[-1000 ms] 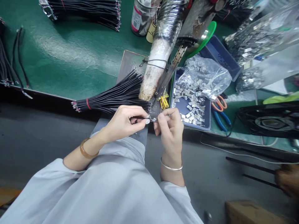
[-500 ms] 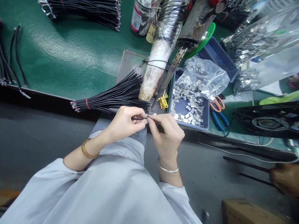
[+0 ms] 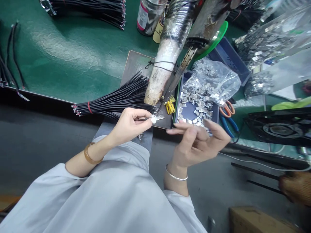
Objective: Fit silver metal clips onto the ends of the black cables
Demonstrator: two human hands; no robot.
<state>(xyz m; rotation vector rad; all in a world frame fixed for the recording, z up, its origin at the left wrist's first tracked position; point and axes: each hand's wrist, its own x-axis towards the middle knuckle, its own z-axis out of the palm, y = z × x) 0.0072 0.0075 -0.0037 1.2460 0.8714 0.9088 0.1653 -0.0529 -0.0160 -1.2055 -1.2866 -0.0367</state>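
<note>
My left hand (image 3: 132,124) is closed in a pinch on a thin black cable, mostly hidden by the fingers. At its fingertips is a small white piece, with a flat silver metal piece (image 3: 160,117) just beyond it; whether they are joined to the cable I cannot tell. My right hand (image 3: 196,142) is open, fingers apart and slightly blurred, at the front edge of a blue tray (image 3: 215,113) of small silver connectors (image 3: 200,113). Behind my left hand lies a bundle of black cables (image 3: 116,98), tied with a red band (image 3: 89,107), on a dark board (image 3: 138,60).
A wrapped white tube (image 3: 157,74) and a metal soldering tool (image 3: 179,71) slant down over the board. Yellow clips (image 3: 170,106) and pliers (image 3: 227,113) flank the tray. More cables (image 3: 89,11) lie at the back left. A black fan (image 3: 279,126) stands at the right.
My right hand has let go at the left fingertips and moved right to the tray, its fingers opening. My left hand stays in place; the silver piece at its fingertips now shows.
</note>
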